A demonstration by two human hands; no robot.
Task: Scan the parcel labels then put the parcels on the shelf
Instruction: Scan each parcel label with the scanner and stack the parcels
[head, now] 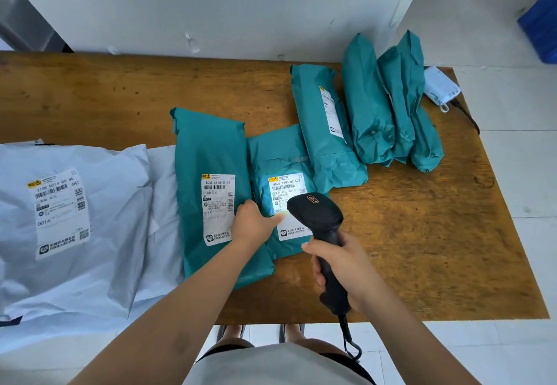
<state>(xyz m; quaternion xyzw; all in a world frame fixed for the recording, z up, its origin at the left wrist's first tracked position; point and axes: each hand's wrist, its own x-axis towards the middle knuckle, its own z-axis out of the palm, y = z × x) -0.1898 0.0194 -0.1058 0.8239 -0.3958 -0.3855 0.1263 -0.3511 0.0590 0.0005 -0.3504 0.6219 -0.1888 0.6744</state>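
Observation:
Several teal parcels lie on a wooden table [422, 234]. My right hand [340, 264] grips a black handheld scanner [319, 219] whose head hovers over the white label [287, 200] of a small teal parcel [280, 152] at the centre. A light patch glows on that label. My left hand [254, 223] rests flat on the label's left edge, fingers pointing right. To its left lies a larger teal parcel [208, 149] with its label face up.
A big grey-white parcel [75, 219] with a label covers the table's left end. Three more teal parcels [370, 107] lie at the back right, beside a small white device [440, 89] with a black cable. A white wall stands behind; a blue crate [542, 23] sits far right.

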